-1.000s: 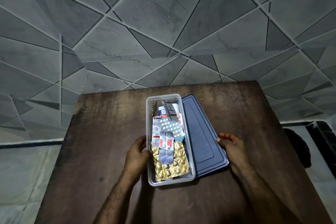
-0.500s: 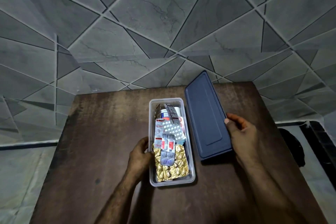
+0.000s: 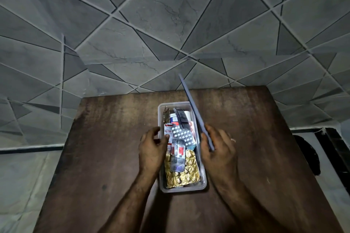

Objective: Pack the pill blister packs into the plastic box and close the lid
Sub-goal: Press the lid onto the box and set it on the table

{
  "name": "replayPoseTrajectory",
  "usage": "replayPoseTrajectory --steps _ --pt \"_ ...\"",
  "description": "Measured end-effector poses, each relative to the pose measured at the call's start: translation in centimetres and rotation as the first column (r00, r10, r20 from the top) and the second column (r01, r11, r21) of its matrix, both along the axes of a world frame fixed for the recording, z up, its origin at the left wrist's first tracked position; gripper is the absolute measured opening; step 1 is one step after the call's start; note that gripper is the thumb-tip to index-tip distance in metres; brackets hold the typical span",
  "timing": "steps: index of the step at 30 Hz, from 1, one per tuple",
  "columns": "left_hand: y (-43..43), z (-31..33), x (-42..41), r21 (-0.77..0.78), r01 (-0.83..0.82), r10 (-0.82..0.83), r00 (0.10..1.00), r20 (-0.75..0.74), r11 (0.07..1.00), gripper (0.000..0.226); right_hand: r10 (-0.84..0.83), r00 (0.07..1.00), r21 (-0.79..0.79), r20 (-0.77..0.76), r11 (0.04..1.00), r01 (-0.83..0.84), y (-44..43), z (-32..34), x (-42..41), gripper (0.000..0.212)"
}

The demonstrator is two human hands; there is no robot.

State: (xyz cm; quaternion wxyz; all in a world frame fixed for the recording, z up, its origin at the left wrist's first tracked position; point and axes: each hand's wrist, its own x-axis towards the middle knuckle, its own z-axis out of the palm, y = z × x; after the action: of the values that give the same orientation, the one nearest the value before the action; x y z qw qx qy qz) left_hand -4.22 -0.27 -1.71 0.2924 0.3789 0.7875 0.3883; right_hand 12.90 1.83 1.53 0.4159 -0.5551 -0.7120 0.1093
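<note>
A clear plastic box (image 3: 203, 172) stands open in the middle of the brown table (image 3: 106, 147). Inside lie several blister packs: a gold foil one (image 3: 189, 172) at the near end, a silver pack with white pills (image 3: 182, 135), and red-and-white ones (image 3: 179, 151). My left hand (image 3: 151, 149) rests on the box's left wall, thumb over the rim. My right hand (image 3: 219, 149) grips the near end of the dark blue lid (image 3: 191, 104), which stands on edge above the box's right wall.
The table's far edge meets a grey tiled wall (image 3: 170, 24). Pale floor shows to the left of the table. A dark object (image 3: 306, 155) lies on the floor beyond the right edge.
My right hand lifted the blue lid off the table beside the box and tipped it up on edge over the box's right side. My left hand slid up along the box's left wall.
</note>
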Motion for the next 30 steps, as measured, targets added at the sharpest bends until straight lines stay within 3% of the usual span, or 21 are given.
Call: replayPoseTrajectory --steps 1,3,5,9,11,13,15,18,20,24,30 --pt "0.4 0.7 0.4 0.031 0.016 -0.020 0.992 0.127 0.999 0.029 0.018 1.000 0.010 0.014 1.000 -0.018 -0.4 -0.2 -0.4 0.030" --pt "1.0 2.2 1.4 0.051 0.025 -0.046 0.882 0.469 0.998 0.028 0.071 0.997 0.017 0.043 0.997 -0.071 -1.3 -0.7 -1.3 0.032" --pt "1.6 3.0 2.2 0.078 0.038 -0.078 0.793 0.605 0.996 0.032 0.121 0.991 -0.011 0.059 0.993 -0.121 -2.1 -1.1 -2.2 0.033" --pt "2.0 2.6 2.5 0.138 0.002 -0.090 0.767 0.636 0.990 0.014 0.186 0.975 -0.053 0.122 0.982 -0.181 -3.0 -2.5 -3.5 0.034" --pt "2.0 1.7 2.1 0.126 -0.029 -0.060 0.760 0.647 0.992 0.016 0.230 0.963 -0.101 0.144 0.971 -0.216 -3.1 -3.0 -3.8 0.036" --pt "1.8 0.9 1.5 0.100 -0.040 -0.033 0.772 0.635 0.994 0.022 0.280 0.951 -0.136 0.134 0.955 -0.262 -3.2 -3.1 -3.9 0.036" --pt "1.7 0.2 0.9 0.076 -0.052 -0.007 0.782 0.623 0.996 0.011 0.295 0.951 -0.179 0.087 0.944 -0.277 -2.8 -3.2 -3.7 0.035" --pt "1.5 -0.7 -0.1 0.025 -0.068 0.040 0.804 0.593 0.997 0.014 0.220 0.974 -0.295 0.047 0.935 -0.197 -1.2 -3.3 -2.5 0.035" --pt "1.4 -1.1 -0.7 -0.001 -0.046 0.039 0.829 0.558 0.999 0.019 0.145 0.982 -0.366 0.122 0.926 -0.091 0.1 -3.7 -1.3 0.037" --pt "1.5 -1.4 -1.3 -0.041 -0.027 0.044 0.860 0.508 0.999 0.015 0.097 0.966 -0.568 0.238 0.821 0.058 1.9 -4.4 0.0 0.045" --pt "1.6 -1.7 -1.7 -0.044 -0.041 0.056 0.892 0.448 0.998 0.028 -0.035 0.999 -0.774 -0.008 0.633 0.016 2.4 -5.2 0.3 0.041"
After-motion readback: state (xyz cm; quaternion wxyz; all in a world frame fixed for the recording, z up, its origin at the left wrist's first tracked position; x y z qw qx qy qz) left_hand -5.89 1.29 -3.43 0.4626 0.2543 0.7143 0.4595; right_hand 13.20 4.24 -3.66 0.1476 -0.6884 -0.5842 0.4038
